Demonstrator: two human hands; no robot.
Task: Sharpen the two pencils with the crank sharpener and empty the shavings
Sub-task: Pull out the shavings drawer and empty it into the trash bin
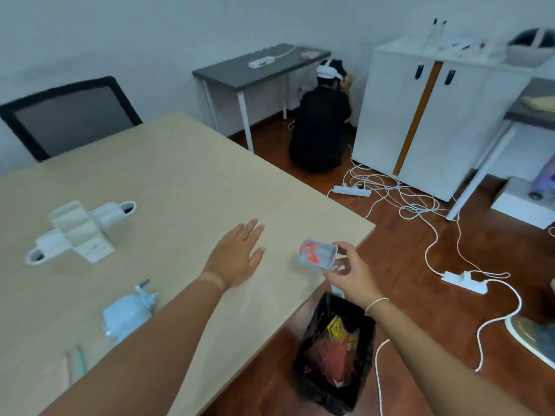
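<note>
- Clear plastic tray [317, 254] with red shavings [310, 253], pinched at its near rim by fingers [345, 247] of right hand [351, 276]; held just past the table [186, 187] edge, not yet above the bin [333, 352].
- Light pinch only, on one end of tray: likely to slip or tip early, with shavings then falling on floor or table corner.
- Bin low on floor, near table leg, black liner sagging inward: narrow mouth, so a pour from this height may miss.
- Left hand [237, 256] flat and open, over or on the table, cannot tell which, gripping nothing; no support under tray if it slides.
- Sharpener [127, 315] on table near left forearm, without its tray; a careless elbow could push it.
- Pencils [75, 363] at near table edge, beside the forearm; may roll off if knocked.
- White cables [420, 205] on floor close to bin: trip risk when stepping nearer.
</note>
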